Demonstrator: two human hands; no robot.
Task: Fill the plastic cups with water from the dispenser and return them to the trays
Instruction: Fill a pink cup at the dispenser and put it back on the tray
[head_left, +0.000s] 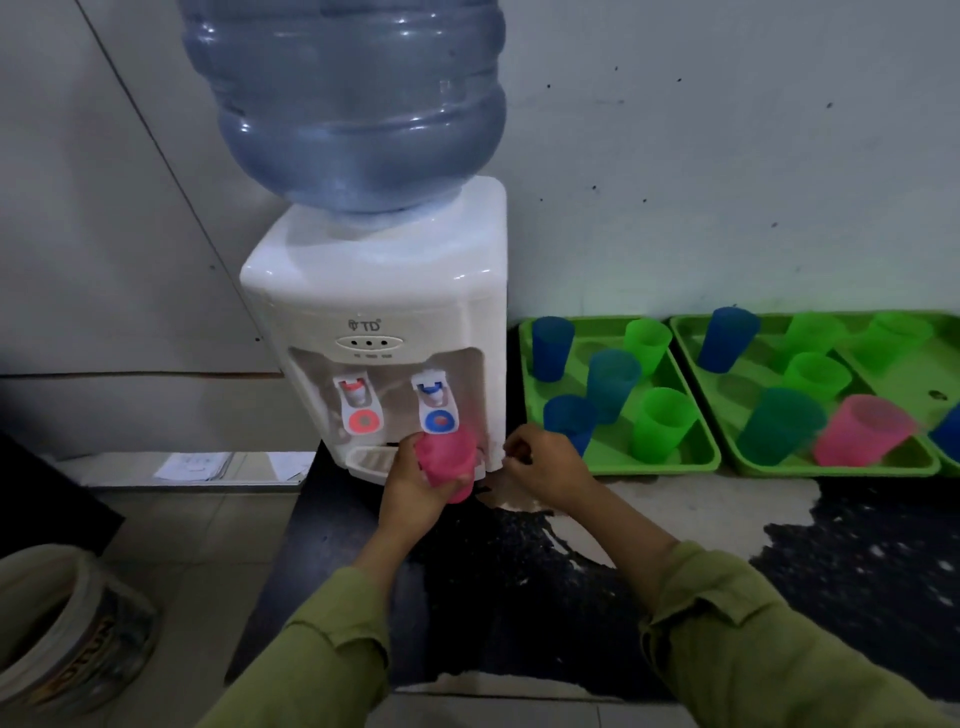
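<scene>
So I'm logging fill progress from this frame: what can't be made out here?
- Water level in the pink cup: head view, hidden by the left hand and the cup's tinted wall.
- Whether the blue tap is running: too small and blurred.
- The far-right tray: cut off by the frame edge.
- What the curled right hand holds, if anything.

The far-right tray (943, 338) and the water bottle (343, 104) run past the frame edges; cup contents perhaps unreadable.

Left hand (415, 480) grips pink cup (449, 460) under dispenser's (384, 322) blue tap (435, 402). Right hand (545, 467) loosely curled beside it. Two green trays (602, 465) of cups on surface (701, 571).
</scene>
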